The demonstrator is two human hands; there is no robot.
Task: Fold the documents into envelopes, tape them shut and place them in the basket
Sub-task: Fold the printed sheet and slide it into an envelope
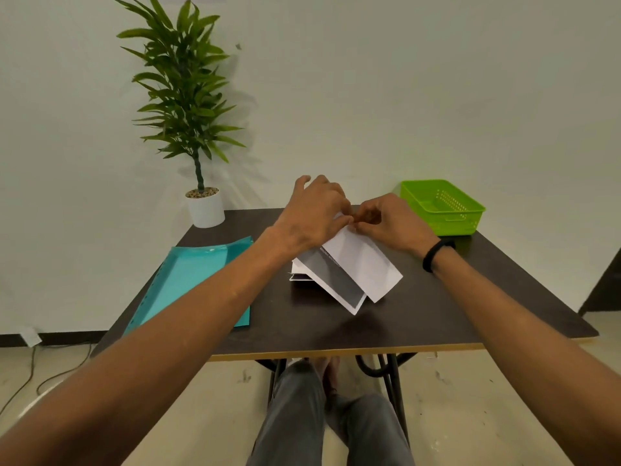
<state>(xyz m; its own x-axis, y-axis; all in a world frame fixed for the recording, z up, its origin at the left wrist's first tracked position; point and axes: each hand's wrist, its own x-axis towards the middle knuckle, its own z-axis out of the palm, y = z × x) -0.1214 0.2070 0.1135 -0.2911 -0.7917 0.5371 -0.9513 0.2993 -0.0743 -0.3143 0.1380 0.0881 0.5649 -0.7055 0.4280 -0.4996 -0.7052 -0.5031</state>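
In the middle of the frame, the left hand and right hand both pinch the top edge of the folded paper on the table. Pressing the crease flat should keep edges lined up.

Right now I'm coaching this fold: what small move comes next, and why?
Probably press the fold flat toward the near edge. Both hands, left hand and right hand, pinch the far end of the folded document, whose near end lifts off the table; the green basket holds nothing visible.

folder left, basket right of documents
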